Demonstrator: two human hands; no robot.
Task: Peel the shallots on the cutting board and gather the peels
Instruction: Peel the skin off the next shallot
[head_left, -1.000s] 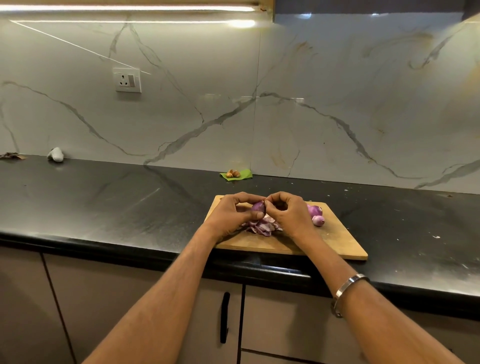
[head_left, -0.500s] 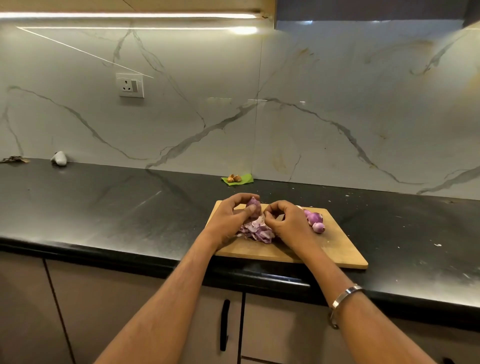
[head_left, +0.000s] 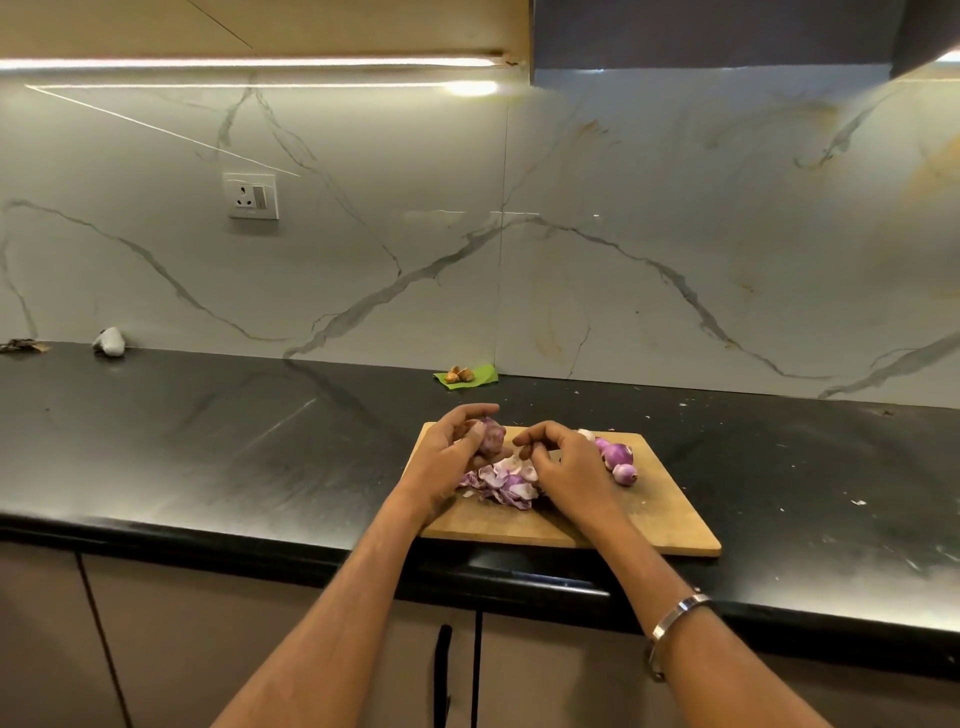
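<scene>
A pale marble wall (head_left: 623, 234) with grey veins fills the upper half of the view, with a white socket (head_left: 252, 196) set into it on the left. Below it runs a long black counter (head_left: 208, 447) above brown cabinet doors (head_left: 260, 623). A wooden cutting board (head_left: 665, 514) lies at the counter's front edge, near the middle.

Two bare forearms reach up from the bottom of the view onto the board. The left hand (head_left: 447, 457) has its fingers curled round a purple shallot (head_left: 491, 436), held just above the board. The right hand (head_left: 566, 462), with a metal bangle (head_left: 675, 623) on its wrist, sits just beside it; its thumb and fingertips are pinched together on a small brownish scrap of peel (head_left: 523, 451), close to the held shallot.

Between and under the hands lies a pile of purple and white peels (head_left: 501, 483) on the board. Right of the right hand, peeled shallots (head_left: 618, 457) rest together on the board.

By the wall sit a green leaf (head_left: 478, 375) bearing small brown pieces, and far left, a small white lump (head_left: 109, 343).
</scene>
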